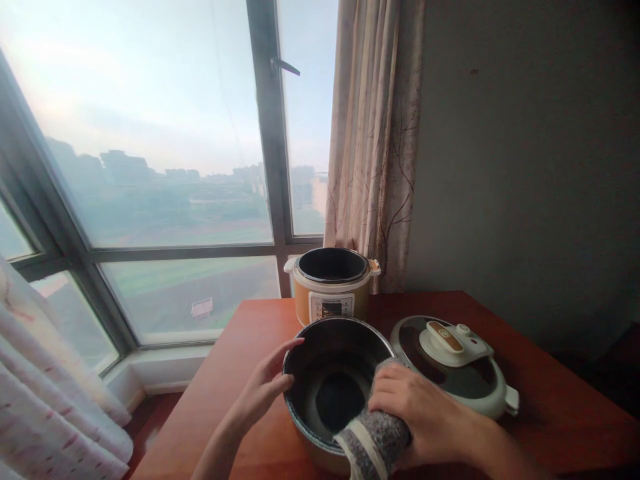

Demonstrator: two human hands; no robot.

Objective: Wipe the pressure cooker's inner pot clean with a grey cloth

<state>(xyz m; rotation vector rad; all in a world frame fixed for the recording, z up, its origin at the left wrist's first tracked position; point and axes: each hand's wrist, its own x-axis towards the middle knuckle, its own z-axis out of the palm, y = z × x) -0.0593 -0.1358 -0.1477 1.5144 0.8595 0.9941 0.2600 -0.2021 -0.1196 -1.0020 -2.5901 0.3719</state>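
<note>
A dark round inner pot [341, 400] stands on the table in front of me, tilted a little so that its inside shows. My left hand [267, 380] grips the pot's left rim, thumb and fingers on either side of the edge. In my right hand [417, 407] is a bunched grey cloth [375, 437] with pale stripes, pressed over the pot's right rim. Part of the cloth hangs at the near side of the rim. My right palm is turned away, and the hand hides some of the rim.
Behind the pot stands a yellow and white electric pressure cooker [305, 297] with side handles. Its lid [453, 363] lies on the right of the reddish-brown table [215, 387]. A window [175, 167], a curtain [373, 133] and a grey wall [520, 167] surround the table.
</note>
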